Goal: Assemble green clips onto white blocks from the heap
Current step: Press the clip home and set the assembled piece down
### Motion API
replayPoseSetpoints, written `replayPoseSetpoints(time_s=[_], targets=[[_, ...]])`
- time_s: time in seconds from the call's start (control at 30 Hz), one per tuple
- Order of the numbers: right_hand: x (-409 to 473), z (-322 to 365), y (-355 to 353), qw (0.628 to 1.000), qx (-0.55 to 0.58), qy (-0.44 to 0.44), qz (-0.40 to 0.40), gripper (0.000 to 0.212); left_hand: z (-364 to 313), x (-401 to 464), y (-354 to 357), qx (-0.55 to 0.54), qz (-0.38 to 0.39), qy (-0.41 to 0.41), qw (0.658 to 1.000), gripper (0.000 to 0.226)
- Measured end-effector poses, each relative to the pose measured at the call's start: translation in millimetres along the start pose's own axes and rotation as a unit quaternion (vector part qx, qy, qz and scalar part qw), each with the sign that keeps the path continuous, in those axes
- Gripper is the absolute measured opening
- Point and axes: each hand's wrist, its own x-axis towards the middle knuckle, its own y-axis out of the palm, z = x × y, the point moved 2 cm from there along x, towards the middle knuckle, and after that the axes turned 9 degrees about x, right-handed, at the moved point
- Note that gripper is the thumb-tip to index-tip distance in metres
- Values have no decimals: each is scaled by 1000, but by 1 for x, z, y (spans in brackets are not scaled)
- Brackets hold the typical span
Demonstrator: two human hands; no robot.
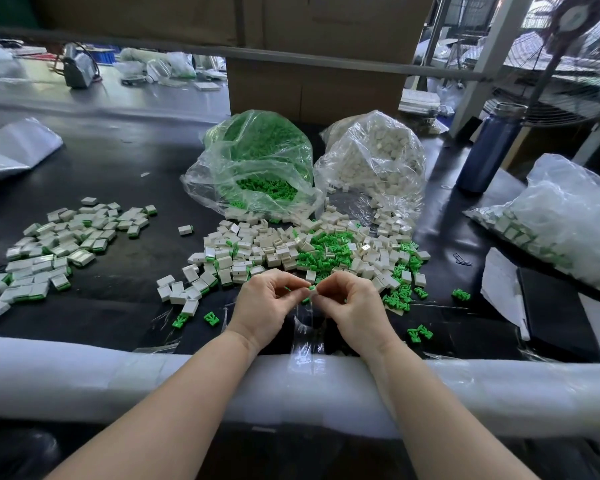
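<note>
A mixed heap of white blocks and green clips lies on the black table just beyond my hands. My left hand and my right hand meet fingertip to fingertip near the table's front. Both pinch a small piece that shows white and green between the thumbs and forefingers. Most of that piece is hidden by the fingers. A pile of assembled blocks with green edges lies to the left.
An open bag of green clips and a bag of white blocks stand behind the heap. A blue bottle and another filled bag sit to the right. White foam padding covers the table's front edge. Loose green clips lie nearby.
</note>
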Motion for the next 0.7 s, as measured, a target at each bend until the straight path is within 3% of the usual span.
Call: replayPoseSetpoints(time_s=[0.17,0.33,0.5,0.7], targets=[[-1,1,1,999,-37,-18,2,13,-5,-2,-2,78,-42,67,994,9],[-2,2,2,998,-64,-26,5,17,-4,-2,-3,95,-54,72,991,6],[-2,3,1,998,-55,-35,5,7,-4,-2,-1,72,-11,45,996,7],[-2,6,1,999,-33,-37,4,9,-5,-3,1,33,45,2,998,4]])
